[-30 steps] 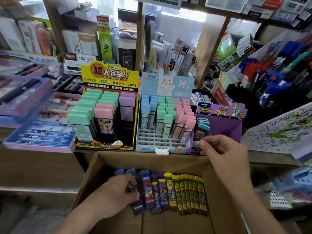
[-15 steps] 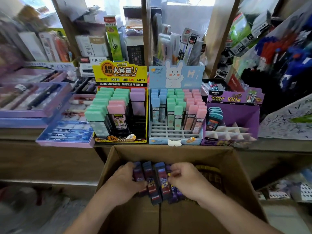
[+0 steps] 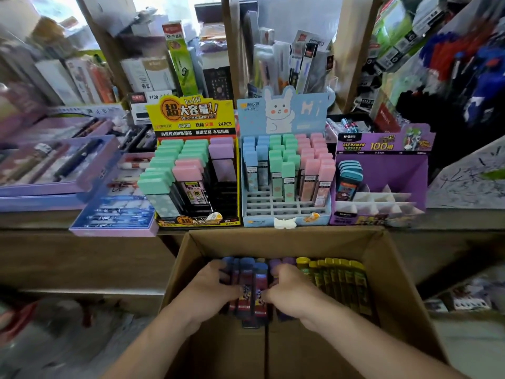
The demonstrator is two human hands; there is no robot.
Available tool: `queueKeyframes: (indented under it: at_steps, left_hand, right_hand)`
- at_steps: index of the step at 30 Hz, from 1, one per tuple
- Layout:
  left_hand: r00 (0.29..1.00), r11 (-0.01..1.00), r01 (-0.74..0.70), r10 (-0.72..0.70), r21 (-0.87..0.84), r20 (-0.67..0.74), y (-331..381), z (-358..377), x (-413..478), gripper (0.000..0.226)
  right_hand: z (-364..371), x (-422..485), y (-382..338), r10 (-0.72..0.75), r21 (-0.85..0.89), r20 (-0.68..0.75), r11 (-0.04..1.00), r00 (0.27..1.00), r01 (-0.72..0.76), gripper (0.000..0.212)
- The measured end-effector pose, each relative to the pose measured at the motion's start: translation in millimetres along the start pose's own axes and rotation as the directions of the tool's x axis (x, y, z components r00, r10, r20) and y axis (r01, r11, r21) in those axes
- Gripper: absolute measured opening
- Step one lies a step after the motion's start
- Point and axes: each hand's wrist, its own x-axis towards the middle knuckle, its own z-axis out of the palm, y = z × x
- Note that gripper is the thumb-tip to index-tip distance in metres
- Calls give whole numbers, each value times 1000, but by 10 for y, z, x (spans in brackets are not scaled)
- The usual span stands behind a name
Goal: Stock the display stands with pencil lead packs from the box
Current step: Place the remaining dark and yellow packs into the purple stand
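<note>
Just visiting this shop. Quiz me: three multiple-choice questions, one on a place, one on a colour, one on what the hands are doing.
1. The purple stand sits: A right of the rabbit stand B left of it C behind it.
2. In the box, the rightmost packs are: A pink B yellow C white.
3. The left hand and right hand: A hang empty B grip blue-capped packs C touch the stands.
A, it is rightmost of three stands; B, yellow caps show; B, fingers curl round the packs.
</note>
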Motion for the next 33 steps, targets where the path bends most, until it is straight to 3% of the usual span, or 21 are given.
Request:
queueKeyframes:
  at_steps: [5,8,12,14,19,28,33]
  left_hand:
    - [996,1000,11,-10,-15,85,49,32,-61,23]
    - [1000,994,-23,22,105,7,18,37,-99,13]
    - [999,991,-6,10,135,-30,-2,36,-128,20]
    - [1000,999,-1,2,49,-31,-15,35,-105,32]
    - [1000,993,5,-7,-116,-13,6,24,-82,25]
    - [1000,998,-7,6,-68,-21,9,56,-108,27]
    - [998,995,27,-21,-98,54,-5,70,-88,27]
  right_hand:
    - [60,-28,1,13,-25,24,1000,1000,-12,29]
    - [80,-29,3,12,-24,30,1000,999,-11,36]
    - [99,-37,10,11,10,43,1000,999,-11,25]
    - [111,-41,20,7,45,44,999,999,-9,23]
    - [104,-49,12,16,101,65,995,998,-23,23]
    - [88,-56,-3,26,145,90,989,996,-39,26]
    - [103,-59,-6,43,154,79,987,996,-54,27]
